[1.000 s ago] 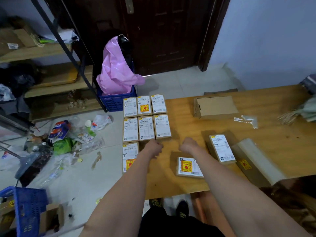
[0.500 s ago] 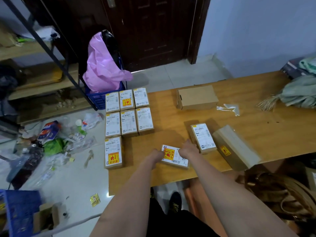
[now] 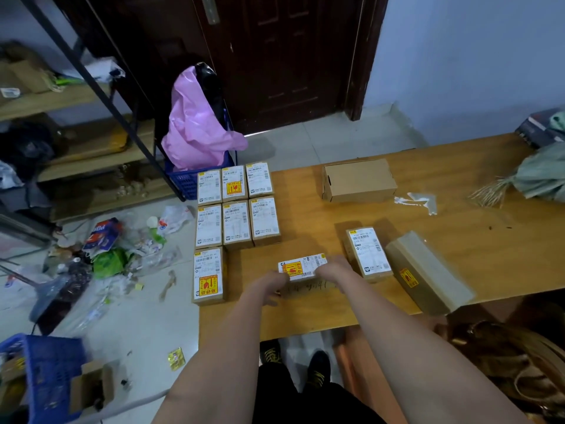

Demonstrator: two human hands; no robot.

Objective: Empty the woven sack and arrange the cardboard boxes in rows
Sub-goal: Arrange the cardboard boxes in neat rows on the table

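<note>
Fingers (image 3: 276, 281) of both hands grip rectangular cardboard box (image 3: 302, 267).

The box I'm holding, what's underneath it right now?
Under the box held by the left hand and right hand lies bare wooden table. The patch directly beneath is covered, so nothing there can be confirmed.
</note>
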